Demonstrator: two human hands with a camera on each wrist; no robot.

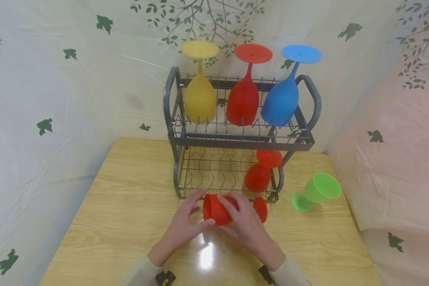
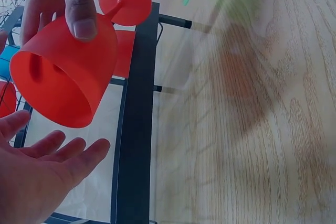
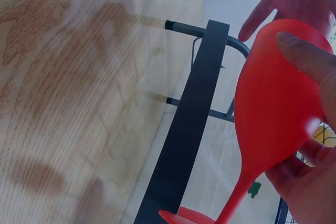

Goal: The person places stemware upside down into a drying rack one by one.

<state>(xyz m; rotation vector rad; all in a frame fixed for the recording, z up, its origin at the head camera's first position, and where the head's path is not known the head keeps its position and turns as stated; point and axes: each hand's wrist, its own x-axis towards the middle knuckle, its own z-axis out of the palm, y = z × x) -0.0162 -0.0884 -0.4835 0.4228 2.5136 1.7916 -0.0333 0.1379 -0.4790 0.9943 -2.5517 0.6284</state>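
Note:
My right hand [image 1: 248,224] grips a red plastic wine glass [image 1: 216,210] by its bowl, thumb on one side and fingers on the other. The glass lies sideways in the air, its mouth toward my left hand [image 1: 182,228] and its round foot to the right. In the left wrist view the left fingers [image 2: 79,163] are spread, with a gap between them and the rim. The right wrist view shows the bowl and stem [image 3: 273,103] from the side. Just behind, another red wine glass [image 1: 257,178] stands upside down, tilted, on the rack's lower tier.
A dark two-tier dish rack [image 1: 241,142] stands against the patterned sheet. Its upper tier bears upside-down yellow [image 1: 200,99], red [image 1: 243,101] and blue [image 1: 280,101] wine glasses. Right of the rack, a green wine glass [image 1: 321,188] is on the wooden table [image 1: 111,222].

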